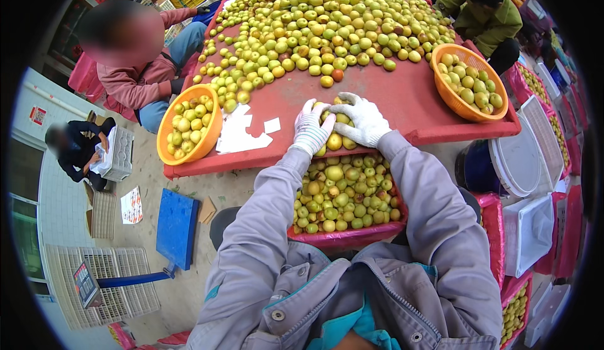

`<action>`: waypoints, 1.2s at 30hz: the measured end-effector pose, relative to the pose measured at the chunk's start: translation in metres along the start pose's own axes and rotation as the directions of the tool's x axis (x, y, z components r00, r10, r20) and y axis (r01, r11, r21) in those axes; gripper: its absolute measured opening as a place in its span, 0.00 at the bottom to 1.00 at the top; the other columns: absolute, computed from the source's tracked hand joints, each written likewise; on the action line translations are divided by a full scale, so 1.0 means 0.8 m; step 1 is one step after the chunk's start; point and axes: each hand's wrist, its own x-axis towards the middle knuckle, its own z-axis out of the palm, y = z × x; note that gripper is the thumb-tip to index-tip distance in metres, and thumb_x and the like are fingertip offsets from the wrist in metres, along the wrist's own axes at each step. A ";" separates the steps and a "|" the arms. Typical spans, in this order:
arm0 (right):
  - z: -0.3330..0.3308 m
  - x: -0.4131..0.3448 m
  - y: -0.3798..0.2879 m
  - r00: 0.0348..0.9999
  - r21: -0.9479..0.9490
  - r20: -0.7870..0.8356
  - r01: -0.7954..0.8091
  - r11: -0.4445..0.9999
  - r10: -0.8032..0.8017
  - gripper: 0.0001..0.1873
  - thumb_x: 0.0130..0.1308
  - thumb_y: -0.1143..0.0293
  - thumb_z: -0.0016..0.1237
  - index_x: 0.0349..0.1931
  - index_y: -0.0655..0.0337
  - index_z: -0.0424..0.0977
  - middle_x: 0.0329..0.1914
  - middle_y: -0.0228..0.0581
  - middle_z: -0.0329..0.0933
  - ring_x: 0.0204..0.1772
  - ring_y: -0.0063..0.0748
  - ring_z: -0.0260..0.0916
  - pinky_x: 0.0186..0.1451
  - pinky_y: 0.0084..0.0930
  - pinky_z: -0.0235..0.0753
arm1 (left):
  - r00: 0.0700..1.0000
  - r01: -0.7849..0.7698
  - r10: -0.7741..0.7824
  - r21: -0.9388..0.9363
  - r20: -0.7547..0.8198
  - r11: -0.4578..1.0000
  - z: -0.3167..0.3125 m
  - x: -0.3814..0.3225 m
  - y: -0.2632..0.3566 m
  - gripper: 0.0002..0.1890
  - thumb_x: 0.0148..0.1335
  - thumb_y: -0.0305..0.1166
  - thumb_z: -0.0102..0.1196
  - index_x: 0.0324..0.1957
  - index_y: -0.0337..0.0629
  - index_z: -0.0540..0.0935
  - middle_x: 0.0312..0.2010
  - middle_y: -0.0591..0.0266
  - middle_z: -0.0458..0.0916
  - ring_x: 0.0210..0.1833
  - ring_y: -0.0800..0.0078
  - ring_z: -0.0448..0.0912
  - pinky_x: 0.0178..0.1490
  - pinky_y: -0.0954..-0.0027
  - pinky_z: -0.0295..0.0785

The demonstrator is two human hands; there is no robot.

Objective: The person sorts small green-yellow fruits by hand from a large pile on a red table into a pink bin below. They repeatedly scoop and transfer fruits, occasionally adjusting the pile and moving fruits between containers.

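My left hand [312, 128], in a white glove with striped cuff, and my right hand [361, 119], in a plain white knitted glove, cup several green-yellow jujube fruits [334, 142] between them at the near edge of the red table [377, 85]. Right below, a crate lined with pink plastic [349, 237] is full of the same fruit. A large heap of fruit [321, 24] covers the table's far part. An orange basket [214, 133] of fruit stands at the table's left corner, another orange basket [436, 74] at its right. White paper pieces [238, 130] lie left of my left hand.
One person [134, 81] sits at the table's left, another [495, 24] at its far right; a third [80, 151] crouches by a crate farther left. A blue platform scale [175, 227] stands on the floor at left. A lidded bucket [514, 161] and pink-lined crates stand at right.
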 end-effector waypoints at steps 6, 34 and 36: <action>-0.005 0.026 0.003 0.998 0.007 0.016 -0.064 0.998 0.064 0.29 0.65 0.43 0.57 0.65 0.38 0.78 0.78 0.44 0.67 0.76 0.54 0.67 0.76 0.48 0.70 | 1.000 0.026 -0.026 0.094 0.000 0.995 -0.003 0.015 0.005 0.24 0.69 0.50 0.58 0.64 0.57 0.80 0.67 0.53 0.76 0.72 0.50 0.70 0.75 0.48 0.63; 0.009 -0.071 -0.064 0.998 0.054 -0.045 0.039 0.998 -0.037 0.32 0.61 0.52 0.60 0.65 0.53 0.74 0.63 0.48 0.77 0.68 0.54 0.71 0.75 0.48 0.67 | 0.962 -0.252 0.246 -0.036 -0.117 0.967 -0.008 -0.095 -0.001 0.28 0.61 0.42 0.64 0.63 0.45 0.79 0.61 0.47 0.79 0.65 0.46 0.75 0.73 0.47 0.67; 0.014 -0.078 -0.064 0.995 0.078 -0.075 0.079 0.994 -0.073 0.32 0.60 0.54 0.62 0.64 0.53 0.75 0.63 0.46 0.76 0.68 0.53 0.71 0.75 0.47 0.67 | 0.955 -0.265 0.258 -0.028 -0.145 0.964 -0.007 -0.108 -0.001 0.31 0.60 0.42 0.66 0.64 0.44 0.78 0.62 0.46 0.78 0.66 0.45 0.74 0.74 0.46 0.65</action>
